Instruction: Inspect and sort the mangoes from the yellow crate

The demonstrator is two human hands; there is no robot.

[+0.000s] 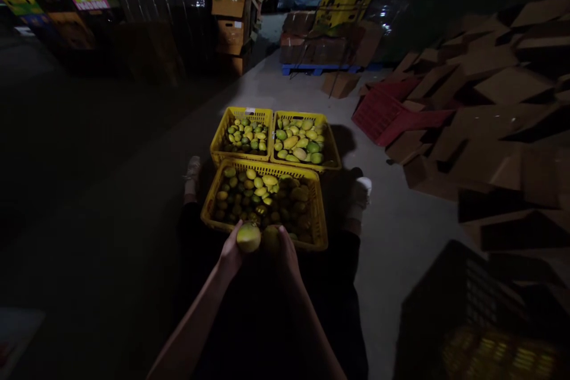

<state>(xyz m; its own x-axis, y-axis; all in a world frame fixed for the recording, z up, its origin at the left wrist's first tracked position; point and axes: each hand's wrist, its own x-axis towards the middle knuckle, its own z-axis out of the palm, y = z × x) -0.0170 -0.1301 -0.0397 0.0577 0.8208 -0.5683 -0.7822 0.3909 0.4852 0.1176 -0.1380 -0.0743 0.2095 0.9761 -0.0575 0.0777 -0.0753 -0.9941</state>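
My left hand (231, 254) is closed round a yellow-green lemon (248, 237), its thumb on the upper left side. Close beside it, my right hand (287, 252) grips a darker green lemon (269, 240), which lies in shadow. Both hands are at the near edge of a yellow plastic crate (318, 205) full of yellow and green lemons. Behind it stand two more yellow crates: the left one (218, 141) holds smaller, greener lemons, and the right one (332, 145) holds larger, paler ones. My legs are spread to either side of the near crate.
Flattened cardboard boxes (494, 136) are heaped at the right, with a red crate (380, 113) against them. Farther back, a blue pallet (316, 69) carries boxes, and stacked cartons (229, 35) stand nearby. A dark crate (481, 291) is at the lower right. Lighting is dim.
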